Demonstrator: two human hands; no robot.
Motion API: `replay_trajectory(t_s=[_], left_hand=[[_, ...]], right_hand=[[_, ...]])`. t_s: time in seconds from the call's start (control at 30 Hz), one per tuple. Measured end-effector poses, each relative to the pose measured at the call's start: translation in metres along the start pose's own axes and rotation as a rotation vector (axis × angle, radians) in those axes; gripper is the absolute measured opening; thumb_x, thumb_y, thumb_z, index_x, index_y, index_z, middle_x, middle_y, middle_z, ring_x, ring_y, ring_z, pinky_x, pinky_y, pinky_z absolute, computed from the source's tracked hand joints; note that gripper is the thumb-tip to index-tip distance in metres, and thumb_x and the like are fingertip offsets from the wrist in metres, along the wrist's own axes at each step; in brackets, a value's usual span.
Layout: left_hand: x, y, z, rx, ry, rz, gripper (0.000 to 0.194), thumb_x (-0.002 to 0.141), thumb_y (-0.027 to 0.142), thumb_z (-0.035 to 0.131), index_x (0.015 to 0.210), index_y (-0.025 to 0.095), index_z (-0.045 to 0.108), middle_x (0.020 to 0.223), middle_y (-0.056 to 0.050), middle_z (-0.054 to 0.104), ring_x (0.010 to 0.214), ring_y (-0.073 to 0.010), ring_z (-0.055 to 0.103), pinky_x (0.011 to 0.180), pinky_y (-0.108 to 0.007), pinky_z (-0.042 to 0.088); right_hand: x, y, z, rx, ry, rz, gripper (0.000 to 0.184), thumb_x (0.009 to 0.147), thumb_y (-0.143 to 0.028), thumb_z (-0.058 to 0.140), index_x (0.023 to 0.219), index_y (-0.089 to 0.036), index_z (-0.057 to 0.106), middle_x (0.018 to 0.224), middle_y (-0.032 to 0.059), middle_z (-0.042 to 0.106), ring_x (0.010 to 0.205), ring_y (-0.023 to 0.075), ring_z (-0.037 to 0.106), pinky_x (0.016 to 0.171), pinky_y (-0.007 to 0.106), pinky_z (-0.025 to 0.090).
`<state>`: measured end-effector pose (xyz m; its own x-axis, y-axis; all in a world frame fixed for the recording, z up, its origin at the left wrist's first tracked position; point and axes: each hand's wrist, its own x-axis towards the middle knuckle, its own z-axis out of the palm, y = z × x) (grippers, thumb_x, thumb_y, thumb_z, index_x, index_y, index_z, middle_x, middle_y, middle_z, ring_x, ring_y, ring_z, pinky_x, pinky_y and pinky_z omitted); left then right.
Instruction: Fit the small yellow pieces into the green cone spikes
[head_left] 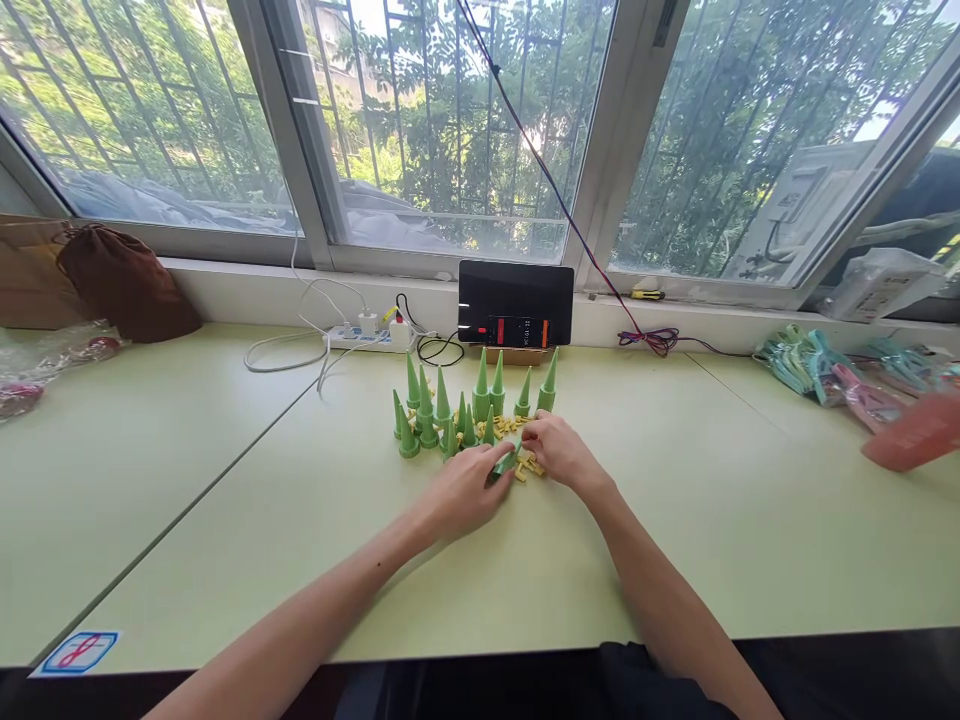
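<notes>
My left hand (474,484) is closed around a green cone-shaped piece (505,464), tilted just above or on the table; its base faces me. My right hand (553,446) has its fingertips pinched at the cone's far end; anything small between them is hidden. Small yellow pieces (529,467) lie beneath and beside the right hand, and more yellow pieces (507,425) are spread behind the fingers. Several upright green cones (425,410) on round bases stand to the left and behind my hands, with a taller green cone (550,382) at the right end.
Behind the cones a black tablet (516,290) leans upright, a phone (519,331) before it. A power strip (367,336) with cables stands left of it. A brown drawstring bag (124,280) sits far left. Wrapped teal items (799,362) and a red object (915,432) lie right.
</notes>
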<state>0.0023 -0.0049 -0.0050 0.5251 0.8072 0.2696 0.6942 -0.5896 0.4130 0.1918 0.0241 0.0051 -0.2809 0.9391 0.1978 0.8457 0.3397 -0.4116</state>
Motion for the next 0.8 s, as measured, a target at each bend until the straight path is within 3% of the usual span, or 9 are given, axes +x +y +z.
replay_trajectory(t_s=[0.27,0.53,0.8], left_hand=[[-0.001,0.0054,0.0025,-0.109,0.08,-0.059,0.033,0.09,0.032,0.047,0.119,0.02,0.058,0.075,-0.002,0.062,0.062,-0.0157,0.055,0.058,-0.025,0.037],[0.0036,0.0044,0.0026,-0.281,0.163,-0.114,0.027,0.088,0.037,0.051,0.104,0.018,0.061,0.06,0.004,0.053,0.052,-0.0113,0.047,0.052,-0.023,0.035],[0.004,0.0037,0.0047,-0.753,0.042,-0.261,0.039,0.085,0.048,0.059,0.111,0.02,0.05,0.068,0.004,0.061,0.046,-0.0124,0.059,0.043,-0.024,0.045]], right_hand=[[0.0005,-0.0032,-0.0008,0.103,0.082,-0.048,0.017,0.09,-0.011,0.053,0.078,-0.016,0.065,0.088,0.0041,0.057,0.078,0.0139,0.056,0.073,0.025,0.042],[0.0015,-0.0049,-0.0005,0.289,0.149,-0.061,0.019,0.09,-0.01,0.052,0.074,-0.015,0.06,0.086,0.0028,0.054,0.064,0.0102,0.056,0.065,0.024,0.046],[0.0026,-0.0078,-0.001,0.444,0.289,-0.127,0.017,0.09,-0.015,0.051,0.078,-0.017,0.062,0.083,0.0023,0.052,0.065,0.0111,0.058,0.063,0.024,0.05]])
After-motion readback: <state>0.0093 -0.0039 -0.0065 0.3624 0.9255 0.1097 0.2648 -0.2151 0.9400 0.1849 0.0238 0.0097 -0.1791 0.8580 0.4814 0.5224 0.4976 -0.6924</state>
